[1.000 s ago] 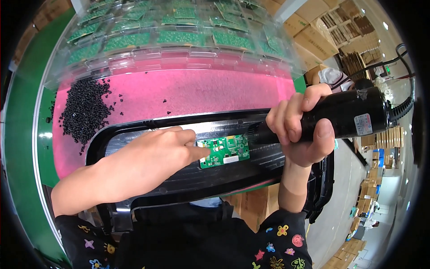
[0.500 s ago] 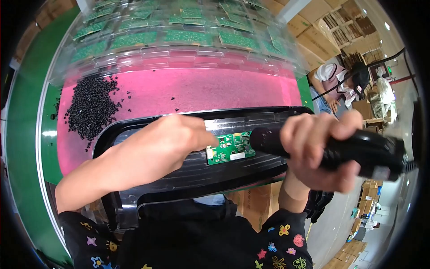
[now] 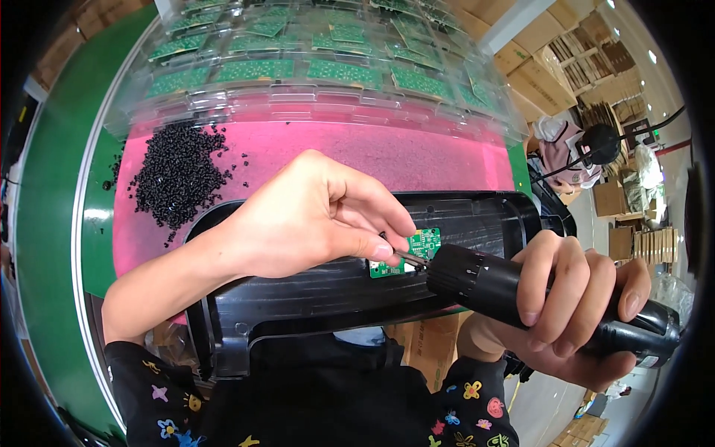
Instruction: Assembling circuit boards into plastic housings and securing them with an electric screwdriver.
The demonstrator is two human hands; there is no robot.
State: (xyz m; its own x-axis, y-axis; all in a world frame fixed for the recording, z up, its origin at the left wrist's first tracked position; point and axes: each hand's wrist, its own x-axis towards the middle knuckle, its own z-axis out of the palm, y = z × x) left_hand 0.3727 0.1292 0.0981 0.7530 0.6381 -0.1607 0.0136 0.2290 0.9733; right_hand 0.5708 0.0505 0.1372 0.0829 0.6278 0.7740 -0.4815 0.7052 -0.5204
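Note:
My left hand is closed in a pinch above the board, with a small black screw just showing at its fingertips. My right hand wraps round a black electric screwdriver, which is tilted with its nose pointing left. The driver's thin metal bit reaches the left fingertips; whether it sits in the screw head I cannot tell. Under both lies a green circuit board with small parts on it, partly hidden by the left fingers. The board rests in a long black plastic housing.
A heap of black screws lies at the left of the pink mat, with loose ones scattered round it. Stacked clear trays of green boards stand at the back. A co-worker and cardboard boxes are at the right.
My left hand has turned and shifted right, its fingertips now at the driver's bit. The screwdriver has tilted and its bit shows now. The whole view has shifted slightly.

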